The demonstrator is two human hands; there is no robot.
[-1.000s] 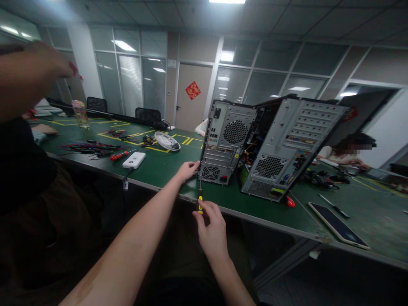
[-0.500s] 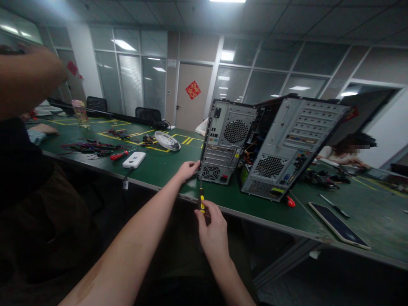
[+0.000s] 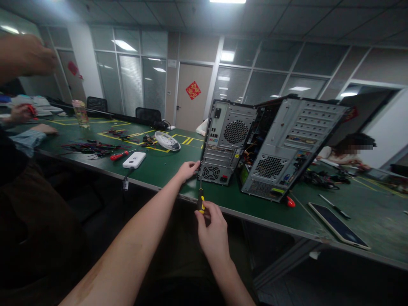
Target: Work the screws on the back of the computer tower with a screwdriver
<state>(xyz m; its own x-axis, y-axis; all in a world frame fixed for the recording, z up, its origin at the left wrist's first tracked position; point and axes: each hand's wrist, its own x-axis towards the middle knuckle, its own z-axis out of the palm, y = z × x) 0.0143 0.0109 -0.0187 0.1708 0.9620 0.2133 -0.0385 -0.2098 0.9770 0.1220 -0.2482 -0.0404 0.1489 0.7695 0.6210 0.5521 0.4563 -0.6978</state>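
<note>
A yellow-and-black screwdriver (image 3: 201, 203) is pinched between the thumb and fingers of my right hand (image 3: 214, 225). Its shaft points up, and the tip meets the lower left rear edge of a grey computer case (image 3: 225, 144). My left hand (image 3: 188, 171) is closed at that same case's left edge, fingertips against it and partly hidden. The case stands upright with its rear panel, fan grilles and ports toward me. Beside it on the right, a second, larger computer case (image 3: 274, 148) leans over, its side uncovered and wires visible inside.
On the green table (image 3: 172, 168) to the left lie a white power bank (image 3: 134, 160), a red screwdriver (image 3: 118, 156), cables (image 3: 92, 147) and a white oval basket (image 3: 167, 141). A phone (image 3: 339, 225) and a pen-like tool (image 3: 334, 207) lie right. Other people sit at both sides.
The screwdriver's handle has turned slightly in my right hand, while my left hand and both cases stay put. At far left, another person's raised arm has shifted left.
</note>
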